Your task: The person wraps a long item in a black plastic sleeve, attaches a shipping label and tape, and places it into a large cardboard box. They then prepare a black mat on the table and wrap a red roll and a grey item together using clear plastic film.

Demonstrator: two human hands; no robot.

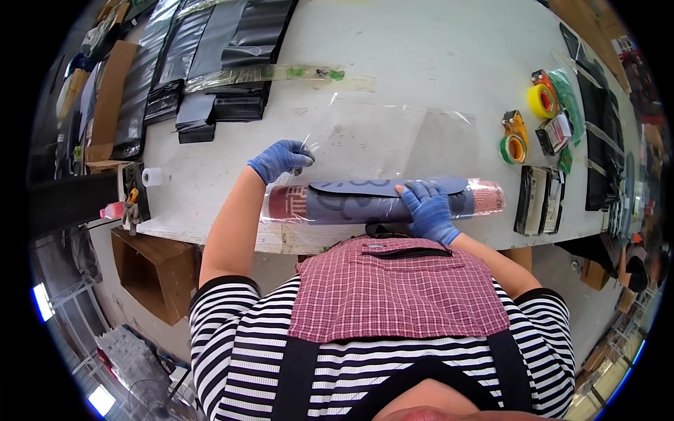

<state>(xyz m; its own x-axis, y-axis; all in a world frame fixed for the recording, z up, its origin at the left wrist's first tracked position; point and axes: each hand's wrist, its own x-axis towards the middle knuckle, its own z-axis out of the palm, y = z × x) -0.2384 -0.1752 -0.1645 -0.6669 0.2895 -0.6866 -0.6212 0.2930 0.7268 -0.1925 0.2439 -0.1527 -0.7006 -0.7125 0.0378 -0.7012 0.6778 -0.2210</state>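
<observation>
A rolled mat (351, 203), blue-purple with dark line patterns and reddish ends, lies sideways along the near edge of the table. Clear plastic film (393, 140) spreads flat beyond it and wraps shiny over its ends. My left hand (284, 160), in a blue glove, is closed in a pinch on the film's left edge, just beyond the mat's left end. On top of the roll, right of its middle, my blue-gloved right hand (428, 209) rests with fingers stretched out. The thumb lies beside the mat's loose upper edge.
Black plastic bags (239, 49) lie stacked at the far left, under clear tape. At right stand an orange-handled tape dispenser with green tape (514, 146), another with yellow tape (542, 100), and a box of cards or labels (539, 200). A white roll (152, 176) stands at the left edge.
</observation>
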